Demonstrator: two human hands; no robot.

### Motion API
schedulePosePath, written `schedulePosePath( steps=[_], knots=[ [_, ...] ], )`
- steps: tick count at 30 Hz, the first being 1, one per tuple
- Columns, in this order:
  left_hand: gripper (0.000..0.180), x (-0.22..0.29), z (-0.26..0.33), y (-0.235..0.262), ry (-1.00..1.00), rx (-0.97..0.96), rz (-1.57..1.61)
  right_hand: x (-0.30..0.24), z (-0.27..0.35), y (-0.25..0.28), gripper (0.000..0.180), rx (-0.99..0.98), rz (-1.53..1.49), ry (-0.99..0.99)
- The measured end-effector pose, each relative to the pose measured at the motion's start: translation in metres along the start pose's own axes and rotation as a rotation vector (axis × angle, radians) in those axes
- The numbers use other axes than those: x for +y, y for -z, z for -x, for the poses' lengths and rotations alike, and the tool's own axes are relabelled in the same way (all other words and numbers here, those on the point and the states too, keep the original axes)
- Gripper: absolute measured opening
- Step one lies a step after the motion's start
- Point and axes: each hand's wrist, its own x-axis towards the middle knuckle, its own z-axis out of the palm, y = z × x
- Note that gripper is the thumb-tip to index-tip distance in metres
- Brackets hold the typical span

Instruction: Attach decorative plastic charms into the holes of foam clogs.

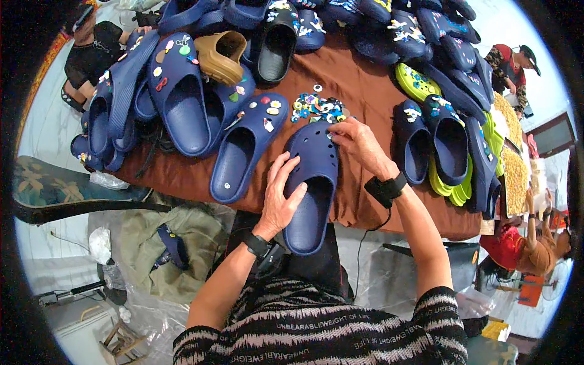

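A navy blue clog (316,182) lies toe-away on the brown tablecloth (359,85) right in front of me. My left hand (281,198) grips its left side near the heel opening. My right hand (359,143) presses its fingertips onto the toe of the same clog, pinching something too small to make out. Just beyond the toe lies a small heap of colourful shoe charms (317,107). Both wrists wear black bands.
Piles of navy clogs (182,97) surround the work spot, some with charms; a tan clog (220,56), a black one (275,45) and lime green ones (417,82) lie among them. Other people sit at the upper left (91,48), upper right (511,64) and lower right (523,249).
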Motion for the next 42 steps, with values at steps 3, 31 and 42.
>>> schedulePosePath(
  steps=[3, 31, 42],
  knots=[
    [0.056, 0.002, -0.001, 0.0, -0.004, -0.006, -0.003, -0.003, 0.0, 0.0, 0.016, -0.001, 0.053, -0.005],
    [0.054, 0.0, -0.002, -0.001, -0.015, 0.008, -0.034, 0.054, 0.058, 0.005, 0.021, 0.123, 0.163, -0.318],
    [0.054, 0.0, -0.001, -0.001, -0.017, 0.014, -0.04, 0.045, 0.068, -0.004, 0.026, 0.124, 0.217, -0.261]
  ],
)
